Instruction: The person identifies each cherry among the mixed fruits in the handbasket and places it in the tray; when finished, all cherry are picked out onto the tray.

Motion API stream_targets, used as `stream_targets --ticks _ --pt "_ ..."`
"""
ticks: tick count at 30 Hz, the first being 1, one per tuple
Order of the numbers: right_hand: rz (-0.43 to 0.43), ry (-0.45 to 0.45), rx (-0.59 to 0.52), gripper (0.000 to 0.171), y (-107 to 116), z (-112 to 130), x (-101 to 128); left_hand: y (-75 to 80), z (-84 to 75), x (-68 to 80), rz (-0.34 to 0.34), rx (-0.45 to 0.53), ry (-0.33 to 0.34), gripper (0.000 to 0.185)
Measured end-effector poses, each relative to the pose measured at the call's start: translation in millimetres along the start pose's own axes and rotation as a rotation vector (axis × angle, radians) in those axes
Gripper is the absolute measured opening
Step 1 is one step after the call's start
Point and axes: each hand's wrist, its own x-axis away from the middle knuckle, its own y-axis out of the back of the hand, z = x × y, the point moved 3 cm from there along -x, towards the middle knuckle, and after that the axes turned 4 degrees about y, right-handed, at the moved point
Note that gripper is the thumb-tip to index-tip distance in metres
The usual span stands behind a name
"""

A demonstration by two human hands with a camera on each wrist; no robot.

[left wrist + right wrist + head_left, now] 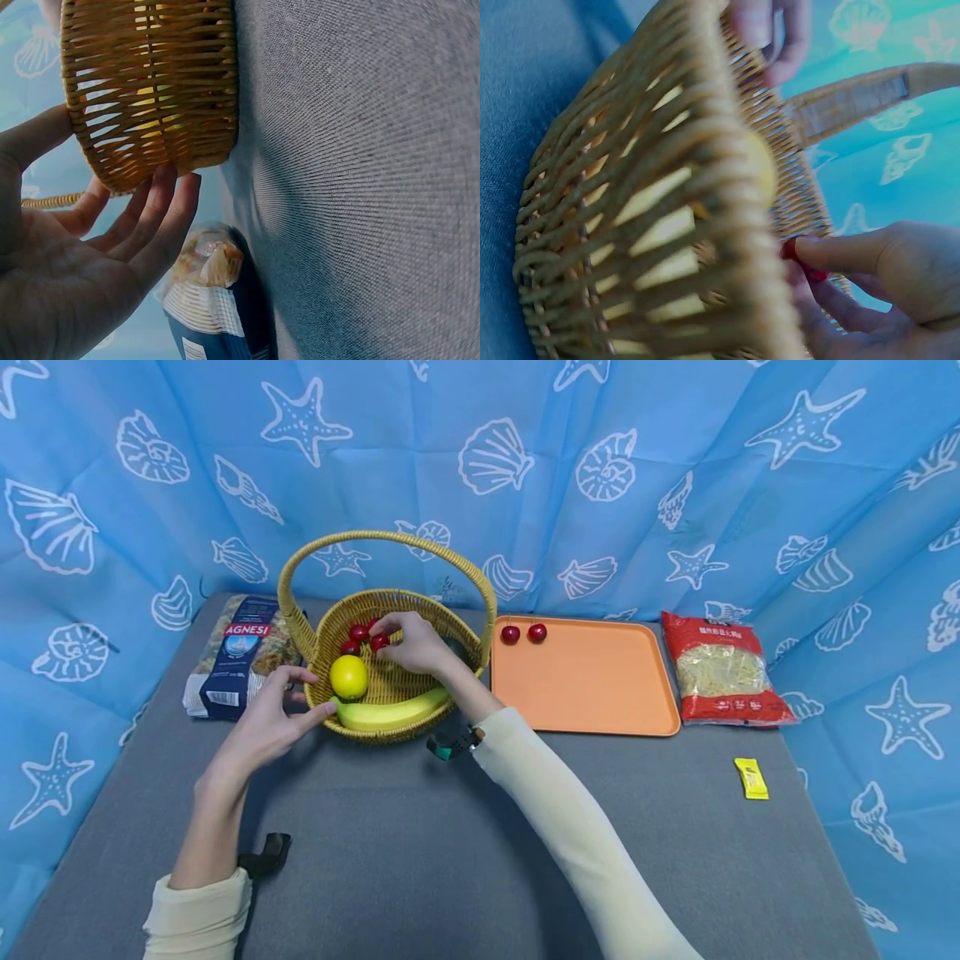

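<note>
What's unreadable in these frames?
- Cherries in the basket: head view, the right hand covers some; count unclear.
- Cherry: right wrist view, blurred, mostly behind fingers.
- Pasta bag: left wrist view, cut off by the bottom edge.
- Yellow packet: head view, print too small.

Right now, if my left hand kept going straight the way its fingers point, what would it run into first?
The wicker basket. Your left hand is open with its fingertips at the basket's near left wall, by the lemon and the banana. The wrist view suggests the fingers are almost touching the weave, though depth is unclear.
</note>
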Motion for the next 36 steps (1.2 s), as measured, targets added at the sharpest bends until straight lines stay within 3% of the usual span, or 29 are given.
stream_targets --ticks 6,15,23,26,30,36 --pt "-0.032 0.108 -0.111 0.033 16 8 29 -0.6 -1.3 0.5 -0.008 0.002 -0.003 0.071" --pt "-0.041 0.250 -0.172 0.030 49 30 98 -1.0 -1.5 -0.1 -0.011 0.003 0.007 0.072" --pt "-0.058 0.327 -0.173 0.039 86 20 154 -1.3 -2.0 0.2 -0.017 -0.011 -0.003 0.071" --pt "-0.087 0.313 -0.193 0.042 104 7 166 -1.3 -2.4 0.9 -0.019 -0.011 -0.002 0.071" --pt "-0.188 0.224 -0.205 0.040 129 -20 176 -1.4 -2.4 1.1 -0.020 -0.014 -0.001 0.071" --pt "-0.369 0.093 -0.104 0.040 157 -67 178 -2.0 -2.9 1.0 -0.017 -0.014 0.000 0.071"
